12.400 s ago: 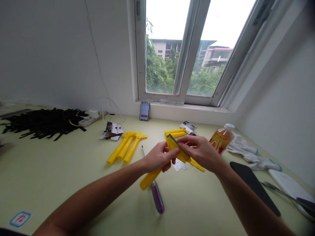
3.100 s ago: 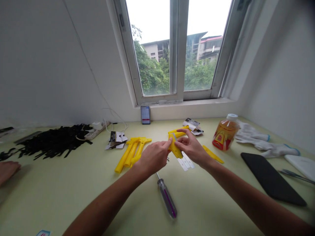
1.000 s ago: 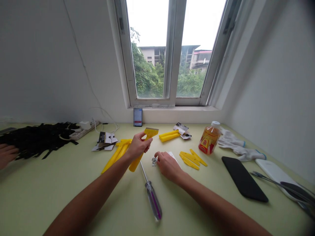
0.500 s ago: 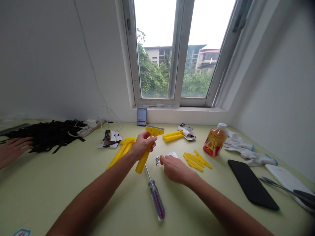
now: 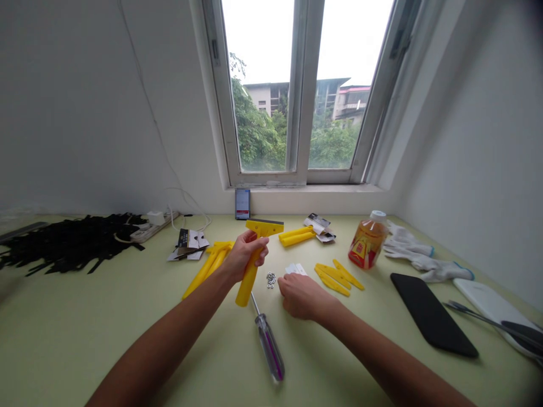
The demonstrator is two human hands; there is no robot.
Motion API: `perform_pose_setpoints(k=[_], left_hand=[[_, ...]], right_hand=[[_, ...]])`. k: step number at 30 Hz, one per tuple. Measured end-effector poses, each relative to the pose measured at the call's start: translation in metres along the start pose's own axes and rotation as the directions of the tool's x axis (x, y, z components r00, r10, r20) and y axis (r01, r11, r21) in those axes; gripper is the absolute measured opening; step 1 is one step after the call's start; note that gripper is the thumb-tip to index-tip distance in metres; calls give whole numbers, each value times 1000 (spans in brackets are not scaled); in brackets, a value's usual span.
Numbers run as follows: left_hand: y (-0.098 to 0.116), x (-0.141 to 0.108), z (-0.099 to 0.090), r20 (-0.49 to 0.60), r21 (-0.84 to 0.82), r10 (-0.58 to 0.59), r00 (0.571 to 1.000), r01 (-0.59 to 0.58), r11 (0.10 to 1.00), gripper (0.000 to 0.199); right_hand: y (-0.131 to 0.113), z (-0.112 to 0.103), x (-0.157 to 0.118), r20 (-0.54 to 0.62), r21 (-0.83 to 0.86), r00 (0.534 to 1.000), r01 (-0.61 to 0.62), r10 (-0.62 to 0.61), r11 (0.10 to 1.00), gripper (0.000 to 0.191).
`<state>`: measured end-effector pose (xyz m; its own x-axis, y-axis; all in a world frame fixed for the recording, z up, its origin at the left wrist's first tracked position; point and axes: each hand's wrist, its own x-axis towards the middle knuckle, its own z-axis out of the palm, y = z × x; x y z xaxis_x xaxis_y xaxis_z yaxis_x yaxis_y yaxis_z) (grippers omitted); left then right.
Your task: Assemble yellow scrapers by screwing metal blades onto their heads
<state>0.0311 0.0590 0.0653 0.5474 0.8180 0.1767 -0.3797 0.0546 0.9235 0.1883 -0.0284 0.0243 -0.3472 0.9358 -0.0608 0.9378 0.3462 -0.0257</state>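
A yellow scraper (image 5: 248,282) with a wide flat head is in my left hand (image 5: 246,257), fingers wrapped round its neck, head up and handle end down. My right hand (image 5: 302,295) is closed just above the table, right of a small pile of metal nuts (image 5: 270,279); whatever its fingertips pinch is hidden. Behind that hand lies a small clear plastic bag (image 5: 296,269). A screwdriver (image 5: 270,347) with a clear and purple handle rests in front, its tip near the scraper's handle. Several flat yellow plates (image 5: 338,276) lie to the right.
More yellow scrapers (image 5: 206,270) lie at left, and yellow handles (image 5: 297,235) at the back. Further left are cardboard cards (image 5: 189,244), a power strip (image 5: 153,226) and black strips (image 5: 72,240). At right stand a drink bottle (image 5: 367,240), gloves (image 5: 418,254), a black phone-like slab (image 5: 432,314) and scissors (image 5: 496,322).
My right hand has drawn slightly away from the nuts, to the right and nearer. My left hand still holds the scraper. Another person's hand at the far left has left the view.
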Motion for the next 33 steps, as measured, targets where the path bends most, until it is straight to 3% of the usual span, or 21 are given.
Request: perform_pose_setpoints(k=[13,23,27,31,33], left_hand=[[8,-6,8,70,1,5,998,-5,1000,30],[6,-5,6,69,10,-23,997,23,1000,30],[3,-5,6,69,14,-43,997,43,999,30],[1,-6,9,76,0,-50,996,50,999,32],[1,-6,9,77,-15,-53,996,55,998,33]], right_hand=[[-3,-3,3,26,22,999,-34,33,999,19],[37,-17,0,-12,274,1000,-24,28,961,18],[41,-39,-5,-136,355,991,41,8,934,15],[52,-61,-17,-327,399,944,88,52,913,25],[61,-62,-19,-300,379,951,46,76,924,29]])
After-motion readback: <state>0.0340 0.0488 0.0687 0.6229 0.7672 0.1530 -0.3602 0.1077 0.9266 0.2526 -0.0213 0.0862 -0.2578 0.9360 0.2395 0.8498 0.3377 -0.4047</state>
